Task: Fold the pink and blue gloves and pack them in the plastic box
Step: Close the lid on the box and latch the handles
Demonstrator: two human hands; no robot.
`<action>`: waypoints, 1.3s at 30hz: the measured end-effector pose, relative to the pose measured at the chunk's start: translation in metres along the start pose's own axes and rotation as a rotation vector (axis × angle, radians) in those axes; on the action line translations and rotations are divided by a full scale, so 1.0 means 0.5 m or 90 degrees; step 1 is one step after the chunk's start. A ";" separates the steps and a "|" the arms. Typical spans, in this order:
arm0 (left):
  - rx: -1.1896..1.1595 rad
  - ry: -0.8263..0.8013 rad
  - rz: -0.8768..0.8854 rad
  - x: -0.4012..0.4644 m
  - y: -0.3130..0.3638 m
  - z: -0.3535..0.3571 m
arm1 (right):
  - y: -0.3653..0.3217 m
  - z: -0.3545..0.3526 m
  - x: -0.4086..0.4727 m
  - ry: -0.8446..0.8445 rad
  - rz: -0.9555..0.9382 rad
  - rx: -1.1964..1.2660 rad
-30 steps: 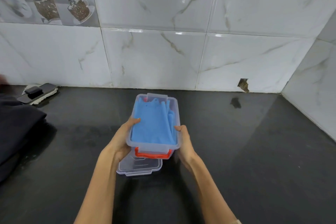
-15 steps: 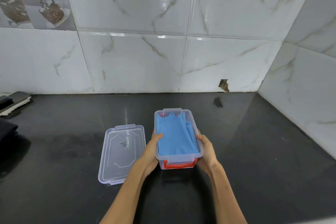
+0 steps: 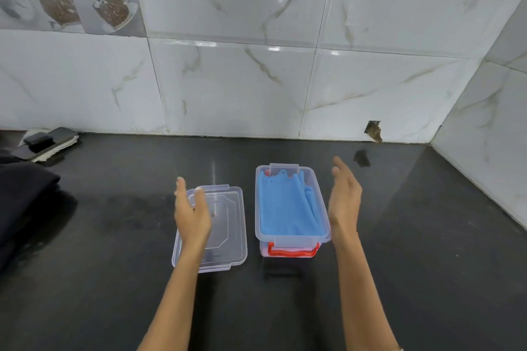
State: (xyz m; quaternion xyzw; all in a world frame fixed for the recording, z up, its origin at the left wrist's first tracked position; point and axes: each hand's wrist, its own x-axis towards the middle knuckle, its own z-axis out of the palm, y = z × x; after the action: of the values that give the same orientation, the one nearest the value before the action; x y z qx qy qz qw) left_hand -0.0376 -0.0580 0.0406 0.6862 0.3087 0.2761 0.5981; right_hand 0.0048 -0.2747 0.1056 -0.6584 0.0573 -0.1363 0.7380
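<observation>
I note both hands released: left hand (image 3: 191,215) hovers over the lid (image 3: 225,225), left of the box (image 3: 322,208), long axes parallel; right hand (image 3: 343,202) lies right of the box.

Clear plastic box (image 3: 293,241), glossy counter (image 3: 399,236)

A black worktop (image 3: 399,279) lies bare to the right of the plastic box (image 3: 293,238) and along the tiled wall (image 3: 242,88) behind it. A clear lid (image 3: 228,236) lies just left of the box, a narrow gap between them. Dark cloth (image 3: 22,202) and a phone (image 3: 48,141) crowd the far left edge.
</observation>
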 end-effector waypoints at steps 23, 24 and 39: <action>0.363 0.061 -0.031 -0.016 0.007 -0.091 | 0.140 0.255 -0.217 -0.469 0.200 -0.139; 0.344 0.068 -0.007 -0.018 0.027 -0.091 | 0.123 0.262 -0.210 -0.460 0.203 -0.116; -0.038 -0.209 0.225 -0.122 0.133 0.019 | -0.001 0.179 -0.048 -0.239 0.232 0.094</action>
State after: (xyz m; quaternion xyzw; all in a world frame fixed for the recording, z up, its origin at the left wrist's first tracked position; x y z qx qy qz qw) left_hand -0.0643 -0.1165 0.1045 0.7474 0.0741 0.2704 0.6024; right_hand 0.0055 -0.1823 0.1150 -0.5953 0.0272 0.1195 0.7941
